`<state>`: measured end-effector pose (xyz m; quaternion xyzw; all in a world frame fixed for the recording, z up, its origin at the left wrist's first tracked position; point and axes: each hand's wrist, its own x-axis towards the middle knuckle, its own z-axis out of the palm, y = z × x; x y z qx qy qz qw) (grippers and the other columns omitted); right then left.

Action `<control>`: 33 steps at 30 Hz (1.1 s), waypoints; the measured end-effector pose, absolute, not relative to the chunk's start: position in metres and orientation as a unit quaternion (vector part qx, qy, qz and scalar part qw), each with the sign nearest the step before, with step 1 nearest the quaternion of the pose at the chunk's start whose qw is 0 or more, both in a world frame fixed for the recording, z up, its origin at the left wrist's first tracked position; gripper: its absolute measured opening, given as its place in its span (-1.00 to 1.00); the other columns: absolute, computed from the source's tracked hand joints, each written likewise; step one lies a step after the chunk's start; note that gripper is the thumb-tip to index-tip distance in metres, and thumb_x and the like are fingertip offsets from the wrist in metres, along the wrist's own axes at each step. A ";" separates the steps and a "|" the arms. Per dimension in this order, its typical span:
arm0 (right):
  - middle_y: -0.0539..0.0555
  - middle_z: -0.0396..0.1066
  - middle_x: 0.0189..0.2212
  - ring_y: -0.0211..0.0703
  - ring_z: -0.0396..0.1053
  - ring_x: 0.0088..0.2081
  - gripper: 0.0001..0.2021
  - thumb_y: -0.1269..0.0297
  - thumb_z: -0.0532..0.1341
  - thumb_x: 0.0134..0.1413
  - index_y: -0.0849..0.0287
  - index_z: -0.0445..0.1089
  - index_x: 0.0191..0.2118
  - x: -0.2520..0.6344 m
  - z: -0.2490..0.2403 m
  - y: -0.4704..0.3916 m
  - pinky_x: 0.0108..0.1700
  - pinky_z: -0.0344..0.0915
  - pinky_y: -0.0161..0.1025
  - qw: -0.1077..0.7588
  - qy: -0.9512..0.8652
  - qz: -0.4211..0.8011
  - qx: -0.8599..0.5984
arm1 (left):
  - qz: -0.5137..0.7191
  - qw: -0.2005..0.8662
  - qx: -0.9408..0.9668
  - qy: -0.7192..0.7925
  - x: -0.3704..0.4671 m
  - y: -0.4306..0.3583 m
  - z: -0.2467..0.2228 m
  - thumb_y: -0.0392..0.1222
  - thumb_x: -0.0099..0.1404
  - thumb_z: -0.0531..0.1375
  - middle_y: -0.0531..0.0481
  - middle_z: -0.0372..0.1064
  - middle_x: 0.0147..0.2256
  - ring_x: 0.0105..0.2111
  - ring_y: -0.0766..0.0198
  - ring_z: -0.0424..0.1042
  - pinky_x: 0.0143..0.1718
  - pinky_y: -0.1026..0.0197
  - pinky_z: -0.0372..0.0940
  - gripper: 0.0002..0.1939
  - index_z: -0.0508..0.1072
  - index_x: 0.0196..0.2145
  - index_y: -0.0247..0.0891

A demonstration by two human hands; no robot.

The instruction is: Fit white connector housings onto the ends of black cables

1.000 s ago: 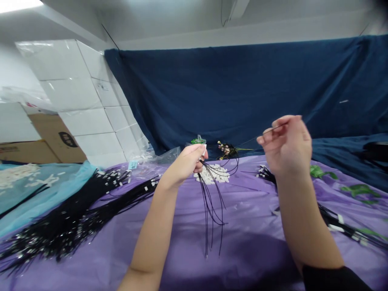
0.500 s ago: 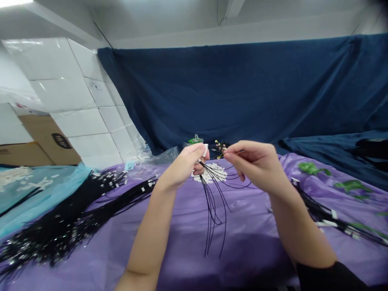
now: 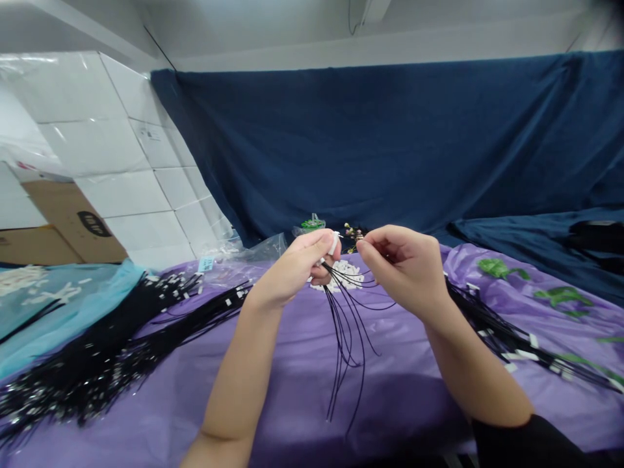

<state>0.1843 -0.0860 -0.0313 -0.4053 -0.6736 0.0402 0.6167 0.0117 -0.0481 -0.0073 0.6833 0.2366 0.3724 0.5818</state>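
Note:
My left hand point(image 3: 305, 263) pinches a small white connector point(image 3: 334, 243) and has several thin black wires point(image 3: 348, 325) hanging below its fingers. To its right, my right hand point(image 3: 402, 263) is closed, thumb and index finger pressed together near the connector. What it pinches is too small to make out. Behind and below the hands lies a pile of small white connectors point(image 3: 348, 276) on the purple sheet point(image 3: 302, 364).
Large bundles of black wires point(image 3: 112, 338) with white ends lie at the left, and another bundle point(image 3: 517, 338) at the right. Green plastic pieces point(image 3: 560, 296) rest at far right. White boxes point(image 3: 127, 195) and a blue cloth point(image 3: 331, 143) stand behind.
My right hand has moved slightly left, its fingers drawn closer together. The hanging wires have swayed, and the whole view has shifted a little.

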 end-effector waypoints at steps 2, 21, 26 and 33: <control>-0.03 0.33 -0.63 -0.34 0.21 -0.60 -0.88 0.34 0.22 0.04 0.19 0.39 -0.48 0.184 -0.031 -0.086 -0.53 0.16 -0.33 0.616 -0.674 0.044 -0.407 | 0.373 0.581 0.684 0.236 0.012 -0.048 -0.008 -0.02 0.35 0.08 0.17 -0.12 -0.58 -0.65 0.52 -0.20 -0.60 0.36 -0.15 -0.67 0.28 -0.49 -0.28; -0.08 0.27 -0.64 -0.41 0.15 -0.60 -0.88 0.40 0.23 0.02 0.22 0.36 -0.50 0.186 -0.035 -0.082 -0.53 0.10 -0.37 0.624 -0.674 0.033 -0.394 | 0.363 0.561 0.714 0.208 0.012 -0.042 -0.013 0.04 0.37 0.05 0.17 -0.04 -0.53 -0.64 0.56 -0.15 -0.59 0.34 -0.15 -0.65 0.25 -0.42 -0.30; -0.09 0.26 -0.64 -0.41 0.14 -0.60 -0.88 0.39 0.23 0.04 0.22 0.37 -0.50 0.186 -0.034 -0.083 -0.53 0.10 -0.38 0.620 -0.680 0.024 -0.391 | 0.362 0.554 0.719 0.211 0.013 -0.044 -0.013 0.04 0.38 0.04 0.17 -0.03 -0.53 -0.64 0.55 -0.14 -0.59 0.33 -0.15 -0.64 0.24 -0.43 -0.30; -0.14 0.20 -0.63 -0.47 0.10 -0.63 -0.90 0.41 0.21 0.10 0.21 0.33 -0.43 0.186 -0.035 -0.080 -0.55 0.08 -0.43 0.603 -0.700 -0.037 -0.380 | 0.361 0.532 0.731 0.227 0.016 -0.044 -0.015 0.06 0.38 0.03 0.16 -0.06 -0.53 -0.64 0.53 -0.14 -0.59 0.33 -0.12 -0.64 0.24 -0.43 -0.28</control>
